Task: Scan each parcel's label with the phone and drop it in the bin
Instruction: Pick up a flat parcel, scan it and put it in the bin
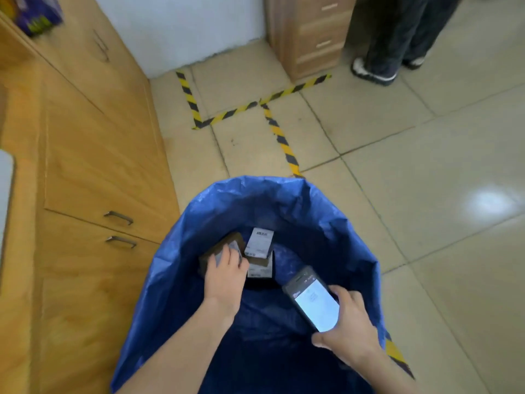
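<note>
Hands reach over a blue bin [181, 282] on the tiled floor. Right hand [352, 331], nearest, grips a lit phone [314, 300]. Left hand [225, 273] grasps a brown parcel [220, 247] inside the bin, beside two labelled parcels [259, 242]. Farther off, hazard tape [279, 135] crosses the floor.

Bright, floor [426, 223] glare (right), blurred edges

the tiled floor [426, 194] carries a blue bin [326, 223], wooden cabinets [93, 166] along the left, and a drawer unit [309, 35] at the far wall. yellow-black tape [281, 137] runs across the tiles. a person's shoes [372, 72] stand beside the drawer unit.
</note>
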